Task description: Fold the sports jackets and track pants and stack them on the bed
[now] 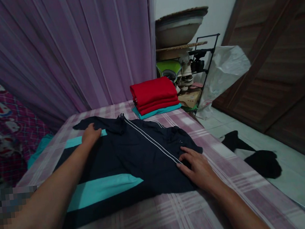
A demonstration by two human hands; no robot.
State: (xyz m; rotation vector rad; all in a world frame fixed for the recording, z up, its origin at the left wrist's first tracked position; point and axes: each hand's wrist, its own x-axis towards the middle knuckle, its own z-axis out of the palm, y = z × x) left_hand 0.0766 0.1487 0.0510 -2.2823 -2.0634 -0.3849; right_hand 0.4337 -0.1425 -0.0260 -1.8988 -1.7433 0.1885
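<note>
A dark navy garment (pixel 134 155) with turquoise bands and a thin white stripe lies spread on a pink plaid surface (pixel 177 212). My left hand (pixel 90 133) rests near the garment's far left part, by a sleeve, fingers curled down on the cloth. My right hand (pixel 197 166) lies flat on the garment's right side, fingers stretched out beside the white stripe. Neither hand lifts the cloth.
A stack of folded red clothes on a teal one (pixel 155 96) sits at the far end of the surface. Purple curtain (pixel 69 54) hangs behind. A rack with shoes and basins (pixel 187 61), a plastic bag (pixel 223 72) and dark clothes on the floor (pixel 260 160) stand right.
</note>
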